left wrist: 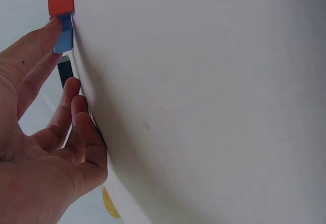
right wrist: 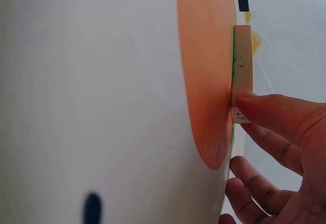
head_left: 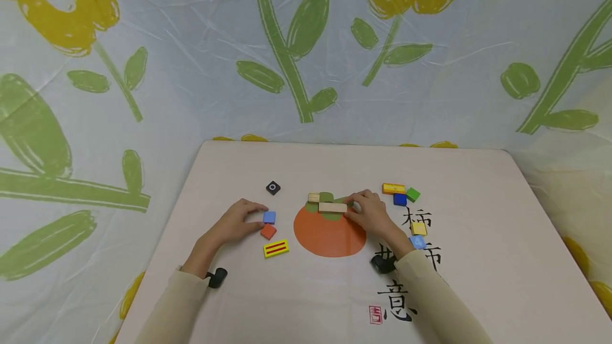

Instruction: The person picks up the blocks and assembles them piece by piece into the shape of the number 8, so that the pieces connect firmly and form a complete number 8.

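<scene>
Oblong wooden block (head_left: 332, 207) lies on the far part of the printed persimmon (head_left: 330, 235), right end pinched by the right hand (head_left: 372, 214), presumably for alignment; light-blue block (head_left: 270, 217), at left beside a red block (head_left: 268, 231), is apparently pinched by the left hand (head_left: 236, 222).

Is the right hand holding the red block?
No, the right hand pinches a wooden block; the red block lies by the left hand.

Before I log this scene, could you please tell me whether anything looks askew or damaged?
I see nothing spilled or damaged. The red block sits askew to the blue block the left hand pinches, though among loose blocks that's minor.
</scene>
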Demonstrator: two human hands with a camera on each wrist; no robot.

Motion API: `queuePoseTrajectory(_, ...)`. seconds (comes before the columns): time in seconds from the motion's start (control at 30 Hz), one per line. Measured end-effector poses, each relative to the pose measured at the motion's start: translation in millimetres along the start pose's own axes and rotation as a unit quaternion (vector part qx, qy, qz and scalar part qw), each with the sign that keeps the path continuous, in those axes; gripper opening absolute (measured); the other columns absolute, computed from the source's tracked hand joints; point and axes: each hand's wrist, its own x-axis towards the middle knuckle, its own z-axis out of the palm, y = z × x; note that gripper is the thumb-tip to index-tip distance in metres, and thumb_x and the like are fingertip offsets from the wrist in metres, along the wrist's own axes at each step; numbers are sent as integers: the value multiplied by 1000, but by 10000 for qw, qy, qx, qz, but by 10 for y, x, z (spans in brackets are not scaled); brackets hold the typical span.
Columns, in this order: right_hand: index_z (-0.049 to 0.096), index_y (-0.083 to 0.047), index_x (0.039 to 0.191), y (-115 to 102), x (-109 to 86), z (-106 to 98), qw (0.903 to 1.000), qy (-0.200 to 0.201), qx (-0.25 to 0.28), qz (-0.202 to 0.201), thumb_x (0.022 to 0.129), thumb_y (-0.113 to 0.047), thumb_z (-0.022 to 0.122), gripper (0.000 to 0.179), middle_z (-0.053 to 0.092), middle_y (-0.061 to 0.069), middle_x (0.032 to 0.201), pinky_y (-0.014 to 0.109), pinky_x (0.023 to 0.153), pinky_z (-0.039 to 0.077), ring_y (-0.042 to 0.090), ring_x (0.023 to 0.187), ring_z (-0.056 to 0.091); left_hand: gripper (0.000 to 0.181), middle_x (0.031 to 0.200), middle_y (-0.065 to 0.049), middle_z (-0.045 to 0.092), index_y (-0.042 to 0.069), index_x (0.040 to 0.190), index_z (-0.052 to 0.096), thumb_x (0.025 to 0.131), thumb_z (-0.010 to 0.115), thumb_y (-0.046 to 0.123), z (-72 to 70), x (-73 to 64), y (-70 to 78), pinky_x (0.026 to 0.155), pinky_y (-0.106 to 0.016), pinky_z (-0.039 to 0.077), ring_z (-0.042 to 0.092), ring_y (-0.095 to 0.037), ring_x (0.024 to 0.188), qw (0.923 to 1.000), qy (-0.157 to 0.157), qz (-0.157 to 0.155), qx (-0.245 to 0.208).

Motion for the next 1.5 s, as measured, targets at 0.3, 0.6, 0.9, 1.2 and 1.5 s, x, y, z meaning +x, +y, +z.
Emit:
queuePoseTrajectory(0.3, 70, -14, 116, 12, 15, -3, 10000, -31, -7, 8, 92, -25, 75, 26, 56, 16, 123, 58, 92, 35, 36, 113, 46, 33, 122, -8, 58, 18, 124, 70, 91, 76, 20, -10, 15, 20, 99, -51, 43, 53, -29, 116, 9999, 45, 101, 74)
queuePoseTrajectory(0.6, 70, -13, 116, -4, 13, -14, 9999, -97, 59, 54, 92, -24, 75, 27, 55, 16, 123, 57, 92, 35, 36, 112, 45, 33, 120, -7, 59, 18, 124, 70, 92, 76, 19, 1, 20, 38, 98, -50, 44, 54, -28, 114, 9997, 95, 148, 167)
queuePoseTrajectory(0.9, 71, -12, 115, -9, 23, -18, 10000, -30, 26, -13, 91, -23, 75, 26, 56, 18, 122, 57, 90, 36, 37, 111, 46, 34, 116, -4, 58, 23, 125, 69, 92, 76, 23, -45, 42, 36, 92, -45, 47, 55, -23, 107, 9995, 237, 229, -18)
queuePoseTrajectory(1.2, 71, -12, 115, -7, 16, -21, 10000, -66, 14, 13, 92, -23, 75, 26, 56, 17, 122, 57, 91, 36, 36, 112, 47, 37, 115, -1, 59, 24, 127, 69, 91, 77, 22, 27, 112, 291, 91, -41, 49, 56, -22, 107, 9986, 365, 389, -62)
queuePoseTrajectory(1.5, 71, -12, 115, 6, 7, -15, 10000, -8, 33, -46, 92, -22, 75, 25, 56, 17, 122, 57, 90, 36, 36, 111, 46, 37, 115, -5, 59, 24, 128, 67, 92, 75, 21, 164, 185, 548, 89, -41, 50, 55, -25, 109, 9976, 276, 586, -252)
